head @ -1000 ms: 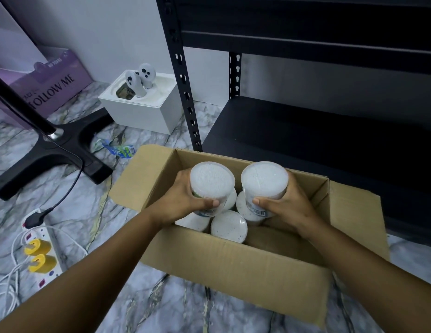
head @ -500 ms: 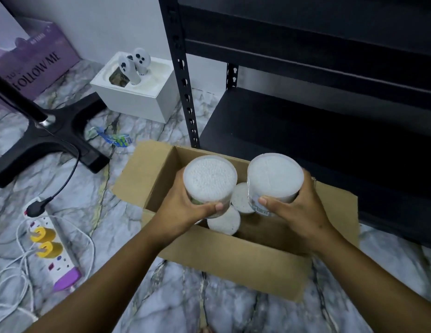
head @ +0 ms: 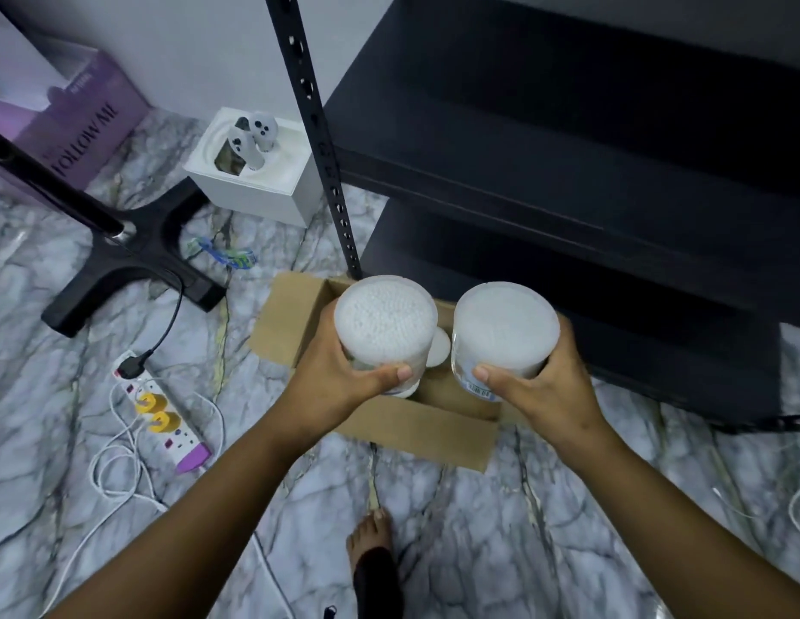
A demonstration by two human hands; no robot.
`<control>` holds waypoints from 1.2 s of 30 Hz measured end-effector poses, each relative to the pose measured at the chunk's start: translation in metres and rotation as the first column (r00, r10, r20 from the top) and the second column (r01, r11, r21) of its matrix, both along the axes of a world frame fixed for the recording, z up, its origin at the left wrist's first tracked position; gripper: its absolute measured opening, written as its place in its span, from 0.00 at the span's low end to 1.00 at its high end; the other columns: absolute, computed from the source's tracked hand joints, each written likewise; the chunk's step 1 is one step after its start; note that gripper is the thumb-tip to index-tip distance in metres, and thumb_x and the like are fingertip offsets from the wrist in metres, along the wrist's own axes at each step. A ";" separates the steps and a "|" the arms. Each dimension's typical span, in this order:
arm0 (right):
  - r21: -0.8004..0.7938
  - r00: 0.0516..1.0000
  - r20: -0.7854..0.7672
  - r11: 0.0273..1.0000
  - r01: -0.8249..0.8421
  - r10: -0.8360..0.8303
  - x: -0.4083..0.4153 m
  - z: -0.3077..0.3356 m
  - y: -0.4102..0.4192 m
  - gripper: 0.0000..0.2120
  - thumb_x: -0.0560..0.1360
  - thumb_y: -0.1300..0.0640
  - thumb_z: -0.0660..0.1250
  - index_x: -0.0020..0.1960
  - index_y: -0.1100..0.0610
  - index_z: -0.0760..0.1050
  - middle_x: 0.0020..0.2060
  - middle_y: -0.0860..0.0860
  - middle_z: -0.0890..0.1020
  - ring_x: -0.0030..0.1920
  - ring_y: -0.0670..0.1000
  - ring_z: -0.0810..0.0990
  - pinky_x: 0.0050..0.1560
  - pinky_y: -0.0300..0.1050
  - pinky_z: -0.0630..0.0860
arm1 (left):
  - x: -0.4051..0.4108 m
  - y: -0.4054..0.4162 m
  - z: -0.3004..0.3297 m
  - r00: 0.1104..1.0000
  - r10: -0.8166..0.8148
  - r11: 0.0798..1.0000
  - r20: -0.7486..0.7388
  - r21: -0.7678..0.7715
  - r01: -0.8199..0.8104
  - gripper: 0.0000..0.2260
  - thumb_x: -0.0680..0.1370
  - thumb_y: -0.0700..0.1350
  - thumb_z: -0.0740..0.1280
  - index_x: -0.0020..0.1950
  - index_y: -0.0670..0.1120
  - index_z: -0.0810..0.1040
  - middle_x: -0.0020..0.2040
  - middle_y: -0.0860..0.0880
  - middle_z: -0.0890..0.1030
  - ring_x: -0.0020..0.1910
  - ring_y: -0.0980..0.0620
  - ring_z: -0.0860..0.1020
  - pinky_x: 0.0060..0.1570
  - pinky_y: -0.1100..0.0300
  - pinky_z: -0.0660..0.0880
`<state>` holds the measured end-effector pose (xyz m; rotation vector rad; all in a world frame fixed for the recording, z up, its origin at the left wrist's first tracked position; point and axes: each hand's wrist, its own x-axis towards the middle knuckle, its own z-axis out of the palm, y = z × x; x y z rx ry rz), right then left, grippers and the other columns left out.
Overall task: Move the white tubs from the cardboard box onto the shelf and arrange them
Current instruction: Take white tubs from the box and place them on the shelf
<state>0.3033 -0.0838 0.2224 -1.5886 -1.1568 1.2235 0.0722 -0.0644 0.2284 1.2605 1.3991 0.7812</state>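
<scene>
Marble floor (head: pixel 456 520) lay beneath both of my arms, with the box (head: pixel 416 422) standing open on it directly below my hands. My left hand (head: pixel 340 382) gripped the left tub (head: pixel 385 332), fingers wrapped round its far side and thumb pressed across the near wall. My right hand (head: pixel 545 390) gripped the right tub (head: pixel 505 332) in the same way, thumb on the near wall above a small printed label. Both tubs were upright, lids toward me, side by side and just apart, held above the box. Between and below them, part of another tub (head: pixel 438 352) showed inside the box; how many more lay there I could not tell.

Beyond my right hand stood the shelf (head: pixel 568 172), dark, with two bare boards visible; its perforated post (head: pixel 318 140) rose just beyond my left fingers. Left of the post sat a white case (head: pixel 251 180) bearing two controllers (head: pixel 251 140). Farther left of my left hand were a black stand base (head: pixel 135 256), a purple carton (head: pixel 81 127), and a power strip (head: pixel 161 417) with two yellow plugs and white cables. A crumpled wrapper (head: pixel 228 256) lay between the stand base and the box. Near my elbows, one bare foot (head: pixel 371 547) rested on the floor.
</scene>
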 end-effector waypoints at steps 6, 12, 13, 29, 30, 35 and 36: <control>-0.019 0.998 -0.047 0.999 0.041 -0.042 0.013 0.077 -0.016 0.43 0.51 0.40 0.77 0.62 0.34 0.61 0.61 0.40 0.72 0.61 0.43 0.74 0.52 0.41 0.78 | 0.013 -0.007 0.083 1.000 -0.009 1.000 0.030 0.015 0.008 0.38 0.63 0.49 0.79 0.65 0.61 0.61 0.62 0.61 0.69 0.56 0.74 0.71 0.48 0.76 0.72; 0.007 0.991 -0.108 0.997 0.074 -0.073 0.027 0.149 -0.032 0.42 0.51 0.42 0.77 0.61 0.33 0.62 0.60 0.38 0.72 0.59 0.40 0.74 0.47 0.38 0.79 | 0.028 -0.017 0.154 0.999 -0.029 1.000 0.018 0.000 0.029 0.43 0.58 0.58 0.77 0.68 0.59 0.59 0.63 0.61 0.70 0.58 0.70 0.72 0.48 0.74 0.74; 0.010 0.991 -0.111 0.997 0.082 -0.081 0.030 0.160 -0.035 0.42 0.51 0.42 0.77 0.61 0.32 0.62 0.60 0.38 0.72 0.59 0.40 0.75 0.47 0.39 0.79 | 0.031 -0.018 0.166 0.999 -0.034 0.999 0.013 0.002 0.034 0.43 0.58 0.58 0.77 0.68 0.59 0.59 0.63 0.61 0.70 0.58 0.70 0.72 0.48 0.74 0.74; 0.059 0.959 -0.104 0.961 0.270 -0.263 0.074 0.327 -0.079 0.46 0.52 0.42 0.78 0.66 0.40 0.61 0.61 0.41 0.72 0.60 0.43 0.75 0.53 0.45 0.79 | 0.100 -0.041 0.332 0.993 -0.081 0.995 0.087 0.064 0.076 0.39 0.64 0.48 0.79 0.69 0.58 0.62 0.64 0.57 0.70 0.62 0.58 0.74 0.50 0.63 0.79; 0.060 0.956 -0.108 0.958 0.282 -0.275 0.075 0.337 -0.082 0.46 0.52 0.42 0.78 0.66 0.40 0.61 0.61 0.41 0.72 0.59 0.43 0.75 0.52 0.44 0.79 | 0.103 -0.042 0.343 0.991 -0.084 0.995 0.105 0.066 0.078 0.38 0.65 0.46 0.79 0.69 0.57 0.62 0.64 0.57 0.70 0.60 0.60 0.74 0.47 0.65 0.79; 0.056 0.940 -0.119 0.943 0.329 -0.321 0.073 0.381 -0.089 0.44 0.55 0.48 0.79 0.66 0.42 0.61 0.60 0.43 0.73 0.58 0.44 0.76 0.45 0.39 0.78 | 0.112 -0.042 0.390 0.988 -0.110 0.991 0.111 0.084 0.101 0.37 0.67 0.42 0.77 0.70 0.54 0.61 0.62 0.60 0.70 0.58 0.63 0.73 0.42 0.73 0.75; 0.055 0.938 -0.119 0.941 0.335 -0.327 0.072 0.389 -0.090 0.45 0.55 0.47 0.79 0.66 0.42 0.61 0.60 0.43 0.73 0.58 0.44 0.76 0.44 0.38 0.78 | 0.113 -0.040 0.398 0.987 -0.121 0.990 0.107 0.088 0.112 0.38 0.67 0.42 0.77 0.70 0.53 0.61 0.62 0.58 0.70 0.58 0.62 0.73 0.43 0.74 0.75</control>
